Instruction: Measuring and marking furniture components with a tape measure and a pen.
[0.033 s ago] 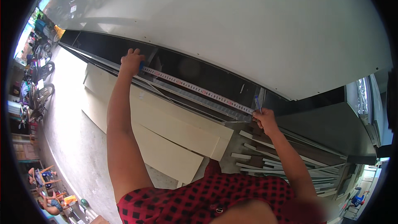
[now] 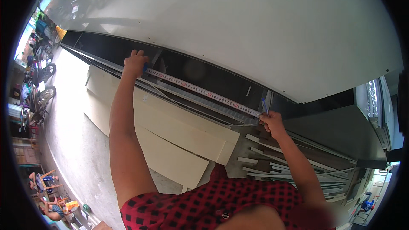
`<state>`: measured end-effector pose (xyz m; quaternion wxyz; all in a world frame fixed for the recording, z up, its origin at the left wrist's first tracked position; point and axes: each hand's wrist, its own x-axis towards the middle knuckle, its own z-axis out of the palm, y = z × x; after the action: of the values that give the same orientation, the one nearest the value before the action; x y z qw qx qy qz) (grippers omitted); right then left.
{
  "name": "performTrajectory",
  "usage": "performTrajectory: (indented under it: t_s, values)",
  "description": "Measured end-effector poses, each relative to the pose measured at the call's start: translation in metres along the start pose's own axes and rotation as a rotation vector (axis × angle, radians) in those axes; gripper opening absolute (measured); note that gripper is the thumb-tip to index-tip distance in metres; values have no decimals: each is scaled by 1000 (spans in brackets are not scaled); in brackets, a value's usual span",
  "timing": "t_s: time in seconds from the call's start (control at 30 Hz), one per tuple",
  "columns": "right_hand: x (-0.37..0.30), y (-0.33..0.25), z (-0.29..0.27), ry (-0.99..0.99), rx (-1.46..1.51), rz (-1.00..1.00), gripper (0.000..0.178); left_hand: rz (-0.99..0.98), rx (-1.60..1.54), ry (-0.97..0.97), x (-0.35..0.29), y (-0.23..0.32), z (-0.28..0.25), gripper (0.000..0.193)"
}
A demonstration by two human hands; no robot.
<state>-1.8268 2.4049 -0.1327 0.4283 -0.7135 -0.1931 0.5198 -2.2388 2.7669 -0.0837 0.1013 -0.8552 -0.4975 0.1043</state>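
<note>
A tape measure's white blade (image 2: pixel 200 90) with red and black marks is drawn out straight along the dark slot under the large light panel (image 2: pixel 238 25). At its left end my left hand (image 2: pixel 135 63) is closed round the blue case (image 2: pixel 145 67), most of which the hand hides. My right hand (image 2: pixel 274 124) pinches the blade's other end at the slot's right side. A blue pen (image 2: pixel 264 104) sticks up from the fingers of that same hand. The blade passes over a grey metal rail (image 2: pixel 204 103) along the slot's near edge.
Cream boards (image 2: pixel 170 127) lie on the floor below the slot. Several narrow strips (image 2: pixel 272 168) are piled at the right, beneath a dark cabinet side (image 2: pixel 332 125). Parked motorbikes (image 2: pixel 47 96) and seated people (image 2: pixel 53 211) are at the far left; another person (image 2: pixel 367 203) is at the lower right.
</note>
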Motion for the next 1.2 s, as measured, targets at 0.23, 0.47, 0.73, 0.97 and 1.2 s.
performTrajectory:
  t_s: [0.23, 0.47, 0.73, 0.97, 1.2]
  values:
    - [1, -4, 2, 9, -17, -15, 12, 16, -7, 66, 2, 0, 3, 32]
    - [2, -6, 0, 6, -13, -5, 11, -12, 11, -15, 4, 3, -1, 37]
    - [3, -1, -1, -2, 6, -8, 12, 0, -7, 31, 2, 2, 3, 34]
    - [6, -2, -3, -34, 33, -1, 11, 3, 34, -7, 2, 4, -4, 40]
    - [8, -2, -6, -22, 49, 22, 13, -3, 6, 22, 8, 7, 1, 38]
